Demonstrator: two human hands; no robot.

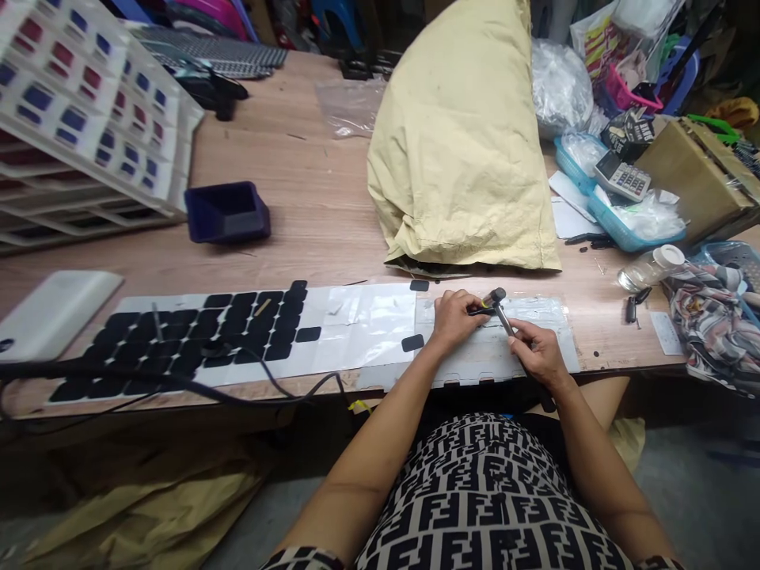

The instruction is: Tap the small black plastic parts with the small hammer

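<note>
— Patterned shirt (480,507) nearest of all, then the near edge of the desk (297,158). Where are the hands?

— Both over the pale board (549,328), to the right of the white sheet (371,305) with its rows of black pads (237,324).

— What does the right hand (541,352) have?

— A hammer (504,321). Its fingers are curled around the shaft, with no gap that I can see; the end of the handle sticks out past the near edge of the desk.

— Which way does it lie?

— On a slant: head at the far left end, handle running down to the near right. So the head sits to the left of the right grip and a little farther off.

— And the left hand (454,318)?

— Fingertips pinched on a small dark piece (480,310), just right of those fingers. I can't tell what it is.

— So which hand is nearer the hammer's head?

— Left, clearly. The head is right at the dark piece's far right end. That's the relation that matters: head against piece, fingertips just beside. Whether metal touches it, I can't tell.

— Beyond them?

— A big tan sack (460,158), on the far side of the board.
</note>
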